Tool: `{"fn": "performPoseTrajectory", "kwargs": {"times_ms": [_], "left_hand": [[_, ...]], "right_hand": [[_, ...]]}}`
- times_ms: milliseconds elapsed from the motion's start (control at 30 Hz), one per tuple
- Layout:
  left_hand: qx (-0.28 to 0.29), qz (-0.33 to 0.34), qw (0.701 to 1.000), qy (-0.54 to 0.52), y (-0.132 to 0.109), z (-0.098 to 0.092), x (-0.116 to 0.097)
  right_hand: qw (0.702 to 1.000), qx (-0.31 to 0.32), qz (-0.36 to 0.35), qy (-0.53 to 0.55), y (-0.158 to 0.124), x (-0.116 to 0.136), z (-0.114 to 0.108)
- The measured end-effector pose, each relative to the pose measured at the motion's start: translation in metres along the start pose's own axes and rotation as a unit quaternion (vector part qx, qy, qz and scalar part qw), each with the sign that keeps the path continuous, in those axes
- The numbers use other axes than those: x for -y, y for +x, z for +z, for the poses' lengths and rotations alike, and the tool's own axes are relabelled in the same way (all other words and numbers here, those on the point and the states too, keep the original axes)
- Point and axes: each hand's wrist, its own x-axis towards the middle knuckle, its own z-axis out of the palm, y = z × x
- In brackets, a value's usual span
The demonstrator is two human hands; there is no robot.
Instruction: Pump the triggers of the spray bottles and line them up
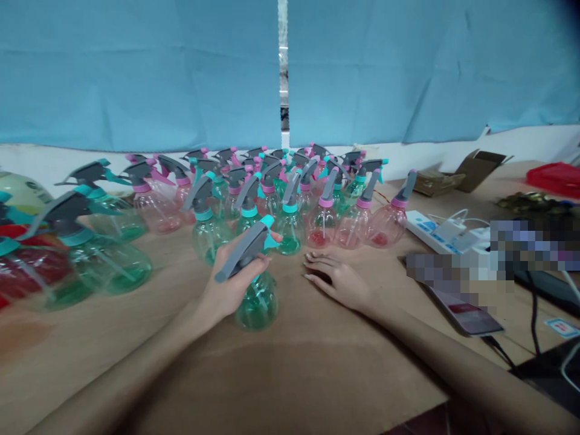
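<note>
My left hand (231,281) is wrapped round the neck of a green spray bottle (256,299) with a grey and teal trigger head, which stands upright on the brown table (290,368). Just to its right, my right hand (338,279) lies flat on the table with its fingers stretched out and holds nothing. Behind both hands stands a crowd of several pink spray bottles (385,220) and green spray bottles (211,232).
More green and red bottles (104,260) crowd the left edge. A white power strip (437,232) with cables, a phone (471,311) and dark cords lie at the right. Cardboard pieces (480,166) and a red tray (555,178) sit at the far right. A blue curtain (136,72) hangs behind.
</note>
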Motion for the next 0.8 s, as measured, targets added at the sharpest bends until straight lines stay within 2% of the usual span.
{"fn": "performPoseTrajectory", "kwargs": {"times_ms": [233,800], "left_hand": [[0.018,0.007,1.000,0.013,0.0003,-0.0013,-0.0005],[0.010,0.008,1.000,0.003,0.0010,-0.0012,-0.0012]], "right_hand": [[1.000,-0.006,-0.009,0.008,0.0002,-0.0002,0.0002],[1.000,-0.003,-0.010,0.001,0.0000,0.0005,-0.0003]]}}
